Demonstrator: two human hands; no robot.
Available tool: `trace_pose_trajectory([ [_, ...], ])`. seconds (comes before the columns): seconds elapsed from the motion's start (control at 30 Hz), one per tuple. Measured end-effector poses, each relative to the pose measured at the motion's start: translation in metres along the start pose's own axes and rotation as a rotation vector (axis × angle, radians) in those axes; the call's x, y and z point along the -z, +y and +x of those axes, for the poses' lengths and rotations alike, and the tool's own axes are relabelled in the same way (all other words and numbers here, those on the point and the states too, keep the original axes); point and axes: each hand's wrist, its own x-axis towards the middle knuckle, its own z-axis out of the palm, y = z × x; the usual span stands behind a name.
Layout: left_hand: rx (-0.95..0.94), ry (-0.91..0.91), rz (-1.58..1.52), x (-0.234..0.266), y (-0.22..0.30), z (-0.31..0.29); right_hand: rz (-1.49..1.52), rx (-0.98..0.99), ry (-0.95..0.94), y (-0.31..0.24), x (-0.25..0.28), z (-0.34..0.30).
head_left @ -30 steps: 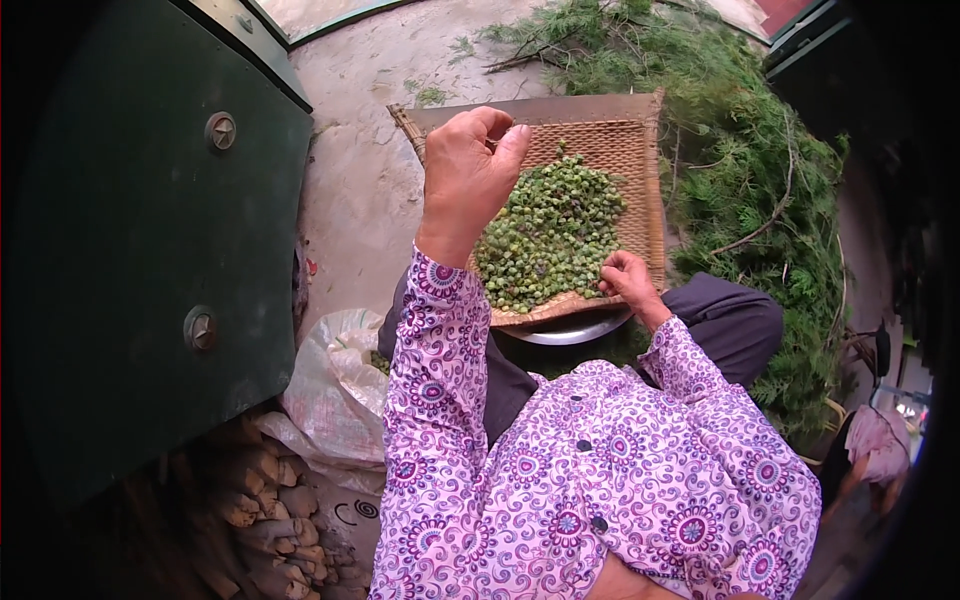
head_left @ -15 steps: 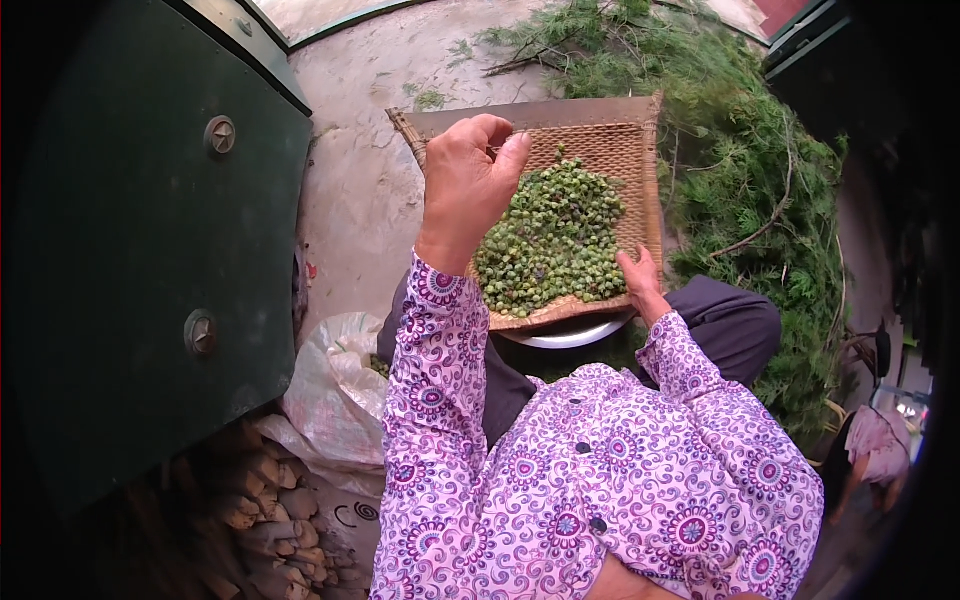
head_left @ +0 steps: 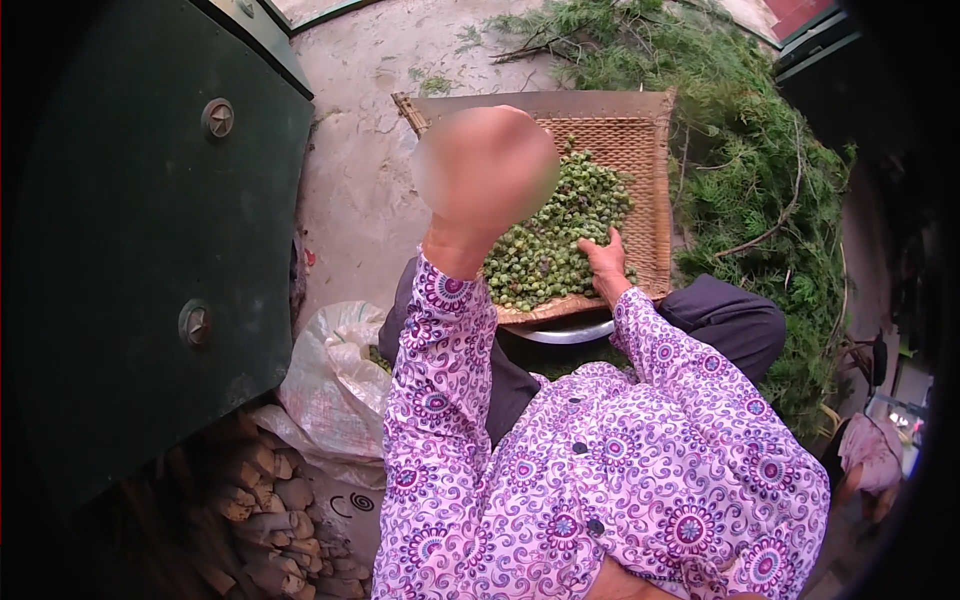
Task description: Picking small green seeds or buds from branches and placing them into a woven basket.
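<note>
A blur covers the raised left hand point(head_left: 485, 170), so its grip cannot be told. It hides part of the woven tray point(head_left: 640, 150) and green seed pods point(head_left: 560, 235).

Colours here are pretty loud: the blouse point(head_left: 620, 480) is pink-white covered in purple swirls and round flower medallions, with small dark buttons. Trousers point(head_left: 735, 320) are plain dark grey. The woven tray point(head_left: 645, 165) is tan-brown with a fine basket-weave pattern, and the little pods point(head_left: 555, 240) heaped on it are pale to mid green. Cuttings point(head_left: 760, 170) on the right are deeper green. Big metal door point(head_left: 130, 250) is dark green, sack point(head_left: 335, 370) whitish, firewood point(head_left: 270, 500) brown.
</note>
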Motion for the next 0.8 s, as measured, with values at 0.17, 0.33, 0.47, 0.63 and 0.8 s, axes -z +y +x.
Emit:
trace_pose_trajectory([
  [0.17,0.074,-0.04,-0.04,0.006,0.017,0.008,0.237,0.034,-0.07,-0.02,-0.026,-0.015],
  [0.33,0.2,-0.064,-0.112,0.005,0.021,0.011,0.018,0.199,-0.156,-0.069,-0.057,-0.041],
  [0.47,0.195,-0.042,-0.093,0.006,0.021,0.01,-0.123,0.354,-0.205,-0.083,-0.054,-0.059],
  [0.63,0.19,-0.042,-0.094,0.007,0.022,0.011,0.118,0.293,-0.55,-0.072,-0.019,-0.049],
  [0.8,0.164,-0.047,-0.085,0.005,0.019,0.011,-0.024,0.24,-0.276,-0.015,0.033,0.026],
])
